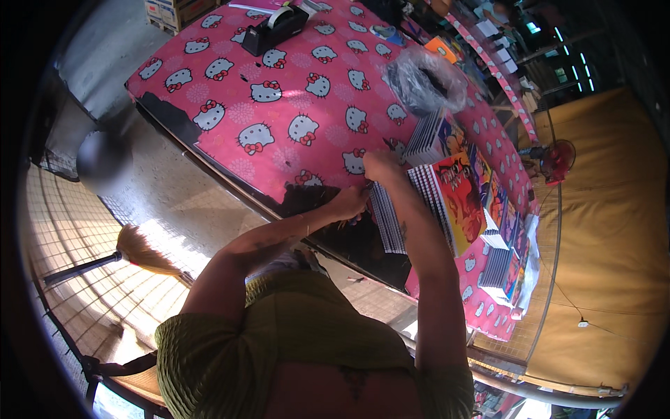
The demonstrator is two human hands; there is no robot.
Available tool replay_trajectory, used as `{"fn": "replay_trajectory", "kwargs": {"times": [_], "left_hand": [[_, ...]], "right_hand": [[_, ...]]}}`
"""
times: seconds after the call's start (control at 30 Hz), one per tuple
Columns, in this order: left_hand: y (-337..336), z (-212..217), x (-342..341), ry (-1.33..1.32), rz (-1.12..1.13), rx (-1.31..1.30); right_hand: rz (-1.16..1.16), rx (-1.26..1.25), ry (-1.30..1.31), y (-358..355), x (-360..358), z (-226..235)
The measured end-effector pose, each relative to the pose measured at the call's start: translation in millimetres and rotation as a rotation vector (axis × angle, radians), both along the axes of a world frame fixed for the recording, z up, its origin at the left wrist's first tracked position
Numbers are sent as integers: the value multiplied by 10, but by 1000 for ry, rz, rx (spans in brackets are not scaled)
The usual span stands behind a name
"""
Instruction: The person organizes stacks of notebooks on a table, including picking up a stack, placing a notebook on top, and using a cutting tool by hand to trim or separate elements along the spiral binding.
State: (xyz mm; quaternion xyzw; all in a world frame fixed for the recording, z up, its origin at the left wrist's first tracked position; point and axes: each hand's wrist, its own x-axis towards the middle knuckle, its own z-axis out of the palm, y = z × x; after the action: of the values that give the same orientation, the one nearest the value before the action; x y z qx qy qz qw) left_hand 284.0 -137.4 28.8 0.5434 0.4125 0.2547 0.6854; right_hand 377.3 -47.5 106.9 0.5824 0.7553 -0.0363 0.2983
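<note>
- The left hand (349, 202) is at the near edge of the table (230, 91), fingers curled at the left end of a stack of spiral notebooks (405, 209); it seems to pinch the stack's edge, though the grip itself is too small to make out.
- The right hand (382, 166) lies on top of the same stack, fingers bent down over its far end; I cannot tell whether it grips or only presses.
- The stack stands on edge near the table's near edge, its bindings showing as a band of white ribs, with a red-and-yellow cover (462, 199) facing right.
- More notebooks (436, 136) lie just beyond the stack, and further piles (504, 269) run along the right edge of the table toward its near right corner.
- A clear plastic bag (426, 80) with dark contents sits beyond the notebooks, toward the far right of the tabletop.
- A black tape dispenser (276, 28) stands at the far edge.
- The table is covered by a pink cloth with a white cat-face print.
- A broom (132, 255) lies on the floor to the left, well apart from the table.
- A small red fan (557, 160) stands off the table's right side.
</note>
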Motion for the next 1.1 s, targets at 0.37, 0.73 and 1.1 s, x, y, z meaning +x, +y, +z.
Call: {"fn": "replay_trajectory", "kwargs": {"times": [0.37, 0.73, 1.1], "left_hand": [[-77, -15, -51, -56, 14, -128], [-10, -11, 11, -4, -10, -77], [20, -35, 92, -56, 54, -254]], "right_hand": [[-18, -58, 3, -10, -41, 15], [-3, -69, -2, -14, -45, -76], [-42, -74, 2, 21, -48, -171]]}}
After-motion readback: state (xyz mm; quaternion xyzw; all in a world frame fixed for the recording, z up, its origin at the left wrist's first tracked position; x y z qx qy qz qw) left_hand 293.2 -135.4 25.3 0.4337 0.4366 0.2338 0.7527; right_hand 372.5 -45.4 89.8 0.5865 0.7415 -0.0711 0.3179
